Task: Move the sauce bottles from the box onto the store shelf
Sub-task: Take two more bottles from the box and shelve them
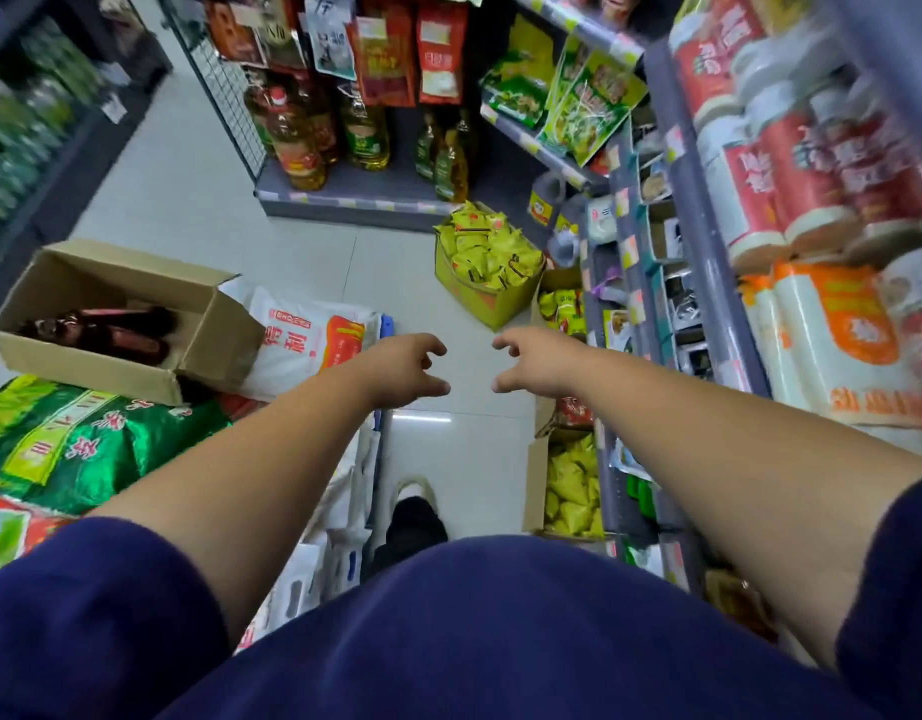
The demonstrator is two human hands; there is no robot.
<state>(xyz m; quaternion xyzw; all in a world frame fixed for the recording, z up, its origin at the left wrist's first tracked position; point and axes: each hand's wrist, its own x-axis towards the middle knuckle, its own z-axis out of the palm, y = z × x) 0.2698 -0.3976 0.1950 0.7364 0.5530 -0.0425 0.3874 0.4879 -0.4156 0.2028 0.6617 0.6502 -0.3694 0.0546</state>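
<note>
Two bare hands reach out side by side over the pale tiled floor (189, 189) at the centre of the frame. The left hand (404, 371) and the right hand (539, 363) are near each other but apart. Their fingers (432, 347) are loosely curled and hold nothing.

The dark brown sauce bottles (111, 330) lie inside an open brown cardboard box (215, 345) at the middle left of the frame, well to the left of the left hand. They look glossy, with reddish labels. Blur hides their number and any writing on them.

The box rests on a green and yellow printed sack (85, 439) and a white sack with an orange panel (303, 335). Both sacks carry red characters that appear upside down and are too blurred to read.

At the right edge stands the grey store shelf (708, 241), stacked with red and white wrapped rolls (791, 163) whose large characters are smeared. A yellow carton (487, 298) full of yellow packets (485, 241) sits on the floor beside the shelf. Golden oil bottles with red caps (298, 142) line a low shelf at the upper centre.
</note>
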